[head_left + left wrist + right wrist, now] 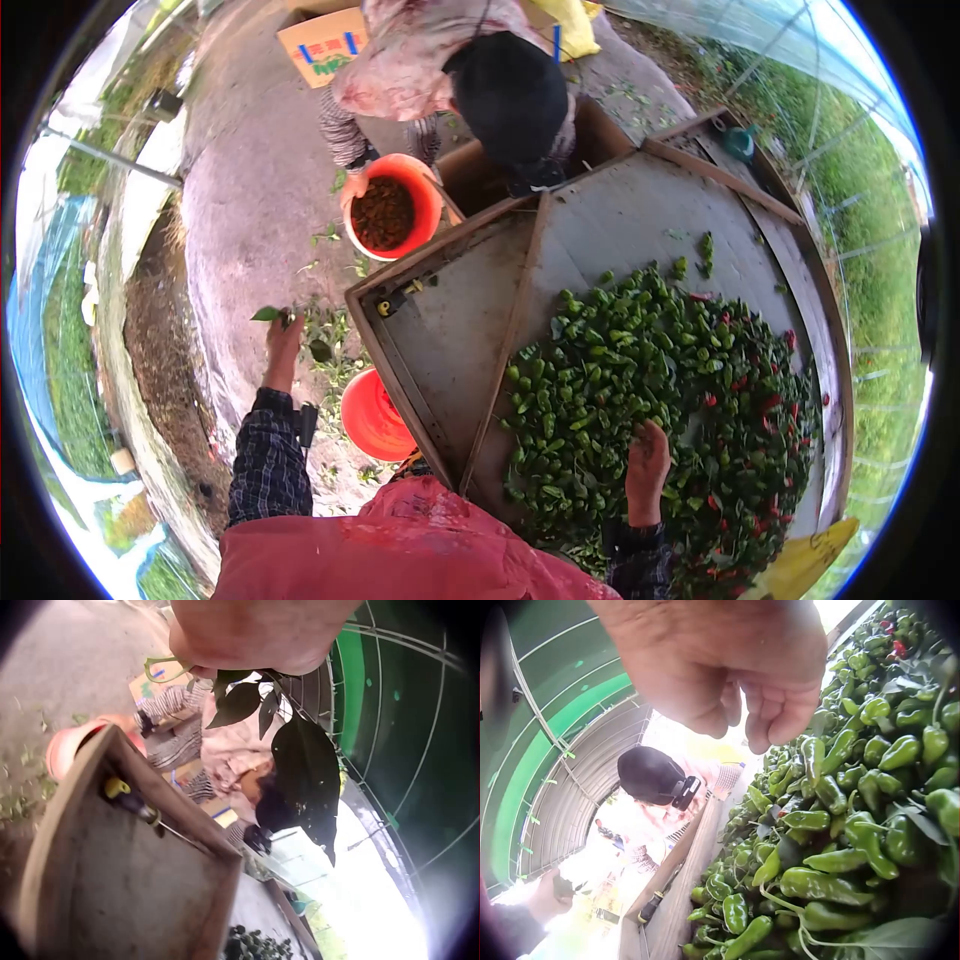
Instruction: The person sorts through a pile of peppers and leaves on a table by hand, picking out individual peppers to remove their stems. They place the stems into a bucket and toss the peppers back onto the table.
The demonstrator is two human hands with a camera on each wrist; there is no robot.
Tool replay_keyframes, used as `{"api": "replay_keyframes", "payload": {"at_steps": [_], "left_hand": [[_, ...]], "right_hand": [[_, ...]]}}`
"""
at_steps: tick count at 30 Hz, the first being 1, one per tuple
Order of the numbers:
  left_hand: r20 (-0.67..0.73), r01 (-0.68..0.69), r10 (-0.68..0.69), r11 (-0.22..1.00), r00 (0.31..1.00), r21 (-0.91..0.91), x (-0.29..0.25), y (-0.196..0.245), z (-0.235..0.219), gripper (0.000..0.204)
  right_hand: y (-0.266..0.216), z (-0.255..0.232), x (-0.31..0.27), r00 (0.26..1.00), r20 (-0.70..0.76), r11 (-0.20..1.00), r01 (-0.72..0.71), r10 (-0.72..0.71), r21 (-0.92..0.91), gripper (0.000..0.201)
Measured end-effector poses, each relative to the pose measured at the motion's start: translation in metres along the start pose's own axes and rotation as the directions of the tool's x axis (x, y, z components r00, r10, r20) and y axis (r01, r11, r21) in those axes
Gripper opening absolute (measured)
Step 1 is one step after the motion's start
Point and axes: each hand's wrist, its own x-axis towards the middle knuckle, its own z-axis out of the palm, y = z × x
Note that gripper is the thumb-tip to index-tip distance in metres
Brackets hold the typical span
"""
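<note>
My left hand [283, 352] is off the left side of the table, above the ground. It holds leaves [306, 765] on thin stems, which hang below the fingers in the left wrist view, and a curled green stem [154, 671] pokes out beside them. My right hand [648, 470] hovers close over a wide heap of green peppers [590, 370], mixed with a few red ones. Its fingers [780, 712] are loosely bent, and nothing shows between them and the thumb in the right wrist view.
The wood-framed table [590, 230] carries the heap; a yellow-handled screwdriver [400, 297] lies in its left corner. A red bucket [375, 415] stands at its left. Across from me, another person [430, 60] bends down, one hand on an orange bucket [425, 200] with brownish contents.
</note>
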Motion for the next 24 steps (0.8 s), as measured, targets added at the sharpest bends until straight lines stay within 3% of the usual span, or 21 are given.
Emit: {"api": "replay_keyframes", "payload": {"at_steps": [1,2,3,4,6,7,9,10,12,14,15,16,18,20,21,22,24], "left_hand": [[0.099,0.197,-0.193,0.980,0.976,-0.024,-0.002,-0.022,-0.009,0.052],[0.363,0.190,-0.164,0.981,0.917,-0.038,-0.014,-0.031,-0.027,0.100],[0.332,0.423,-0.333,0.870,0.883,-0.253,-0.022,-0.011,-0.021,0.102],[0.192,0.411,-0.369,0.869,0.909,-0.274,-0.027,-0.007,-0.012,0.099],[0.021,0.236,-0.249,0.881,0.968,-0.410,0.002,-0.068,0.010,0.089],[0.047,0.244,-0.245,0.889,0.968,-0.387,-0.007,-0.059,0.017,0.089],[-0.050,0.097,-0.122,0.934,0.991,-0.345,-0.037,-0.021,0.031,0.072],[-0.043,0.105,-0.126,0.936,0.991,-0.335,-0.039,-0.014,0.033,0.072],[-0.079,-0.024,0.006,0.972,0.997,-0.233,-0.038,0.000,0.039,0.061],[-0.142,-0.056,0.019,0.962,0.990,-0.266,-0.044,0.035,0.049,0.053],[-0.147,-0.190,0.160,0.955,0.976,-0.227,-0.046,0.050,0.053,0.049],[-0.145,-0.323,0.298,0.928,0.943,-0.188,-0.049,0.067,0.059,0.045],[-0.065,-0.515,0.511,0.847,0.857,-0.134,-0.079,0.111,0.078,0.034],[0.191,-0.515,0.566,0.817,0.802,-0.260,-0.123,0.160,0.103,0.027],[0.200,-0.691,0.736,0.676,0.646,-0.255,-0.142,0.178,0.122,0.021],[0.291,-0.785,0.810,0.576,0.510,-0.228,-0.165,0.203,0.134,0.021],[0.456,-0.722,0.809,0.560,0.370,-0.407,-0.203,0.227,0.165,0.020]], "right_hand": [[-0.002,-0.002,-0.004,0.999,0.003,0.999,-0.052,0.052,0.004,0.032],[-0.004,-0.004,-0.007,0.998,-0.002,0.998,-0.056,0.056,0.002,0.032],[-0.006,-0.006,-0.011,0.997,-0.007,0.997,-0.071,0.071,-0.001,0.033],[-0.009,-0.007,-0.014,0.999,-0.030,0.999,-0.042,0.042,0.000,0.033],[-0.011,-0.011,-0.017,0.996,-0.070,0.999,-0.048,0.048,-0.008,0.033],[-0.011,-0.013,-0.017,0.998,-0.047,0.998,-0.048,0.047,-0.032,0.033],[-0.008,-0.018,-0.015,0.998,-0.021,0.997,-0.057,0.056,-0.060,0.033],[-0.005,-0.019,-0.012,0.999,-0.016,0.996,-0.044,0.043,-0.081,0.034],[-0.001,-0.019,0.000,1.000,0.000,0.995,-0.029,0.029,-0.100,0.034],[0.005,-0.022,0.017,0.997,-0.043,0.981,0.053,-0.062,-0.186,0.035],[0.006,-0.025,0.028,0.996,-0.059,0.970,0.050,-0.066,-0.238,0.035],[0.005,-0.027,0.043,0.996,-0.057,0.970,0.047,-0.063,-0.239,0.035],[0.002,-0.028,0.073,0.986,-0.136,0.907,0.034,-0.099,-0.420,0.044],[0.007,-0.025,0.101,0.988,-0.119,0.880,0.033,-0.101,-0.475,0.050],[0.010,-0.021,0.111,0.987,-0.112,0.845,0.035,-0.112,-0.533,0.058],[0.013,-0.018,0.117,0.989,-0.108,0.852,0.033,-0.105,-0.523,0.058],[0.018,-0.017,0.122,0.993,0.115,0.762,0.081,-0.009,-0.642,0.070]]}}
